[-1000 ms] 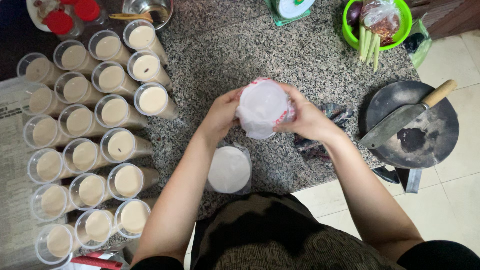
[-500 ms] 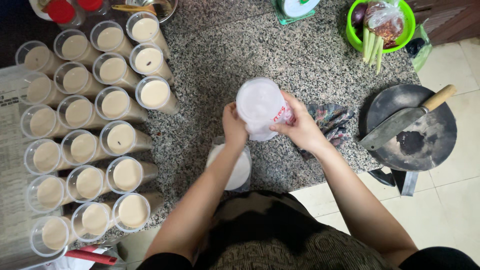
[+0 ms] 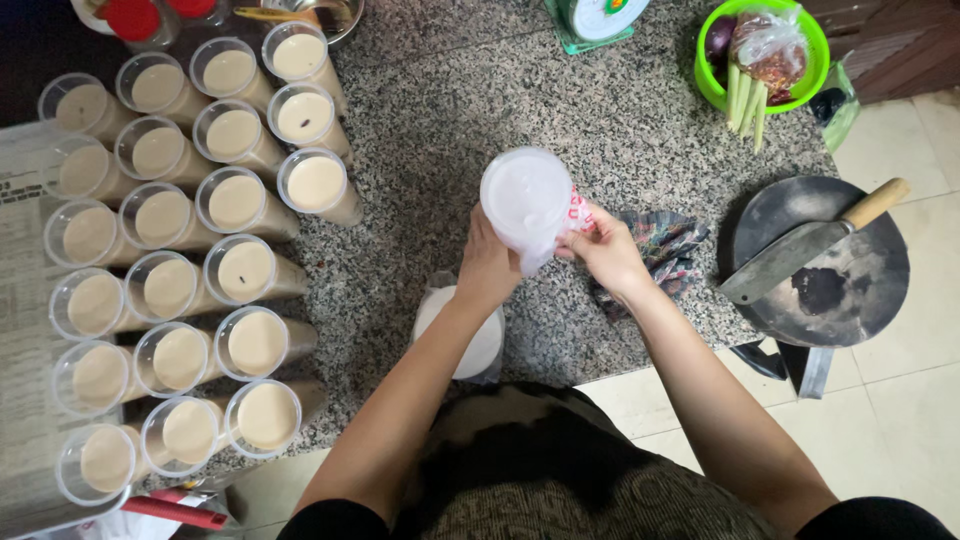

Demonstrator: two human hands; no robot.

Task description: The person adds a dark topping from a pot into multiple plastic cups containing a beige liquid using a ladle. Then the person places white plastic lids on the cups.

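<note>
PROGRESS: some twenty filled cups [image 3: 238,201] stand lidless along the countertop's [image 3: 450,90] left edge; sealing looks barely begun | HANDS: left hand [image 3: 487,265] and right hand [image 3: 607,250] both grip the lidded cup [image 3: 527,200] above the counter's middle | LEFT: lid stack [image 3: 462,330] at near edge | CHANGE: cup now tilted further left, hands lower.

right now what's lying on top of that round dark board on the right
A cleaver with a wooden handle lies across the round chopping board. The board surface under its blade is covered; a dark stain shows beside it.
</note>
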